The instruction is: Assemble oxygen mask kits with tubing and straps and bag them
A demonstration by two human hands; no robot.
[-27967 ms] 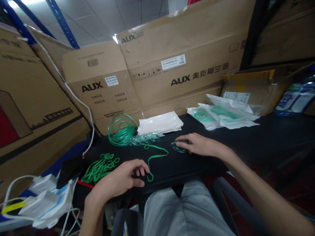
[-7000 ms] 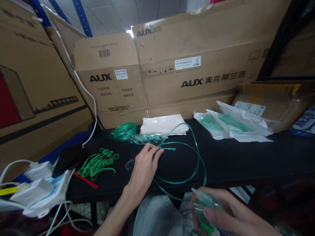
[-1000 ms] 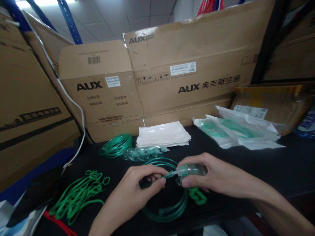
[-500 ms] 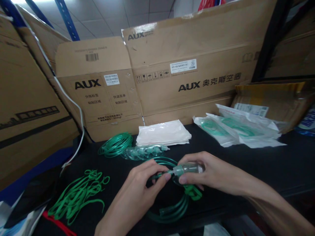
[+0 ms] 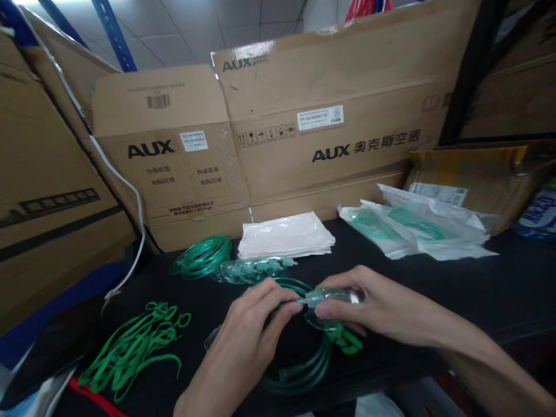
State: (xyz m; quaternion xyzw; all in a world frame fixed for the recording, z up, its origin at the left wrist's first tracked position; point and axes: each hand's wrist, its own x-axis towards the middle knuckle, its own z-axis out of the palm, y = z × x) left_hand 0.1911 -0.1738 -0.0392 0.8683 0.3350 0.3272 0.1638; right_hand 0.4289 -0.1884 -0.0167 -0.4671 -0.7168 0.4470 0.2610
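Note:
My left hand [image 5: 256,333] pinches the end of green-tinted tubing [image 5: 304,370], whose coil lies below and between my hands. My right hand [image 5: 362,307] is closed around a clear oxygen mask [image 5: 343,295], its pale green connector [image 5: 313,299] pointing left. The tube end meets the connector's tip; how far it is pushed on cannot be seen behind my fingers. From the mask hangs a bunched green elastic strap [image 5: 345,340], just under my right fingers.
Behind my hands lie a row of clear masks [image 5: 256,269], a green tubing coil [image 5: 202,256] and stacked white pouches [image 5: 286,234]. Filled pouches [image 5: 417,229] sit at right, loose green straps [image 5: 134,347] at left. Cardboard [image 5: 278,150] walls the back of the black table.
Both hands keep their hold on the tubing and the mask. My left hand has shifted slightly right and up, its fingertips closer to the connector. The view has moved slightly.

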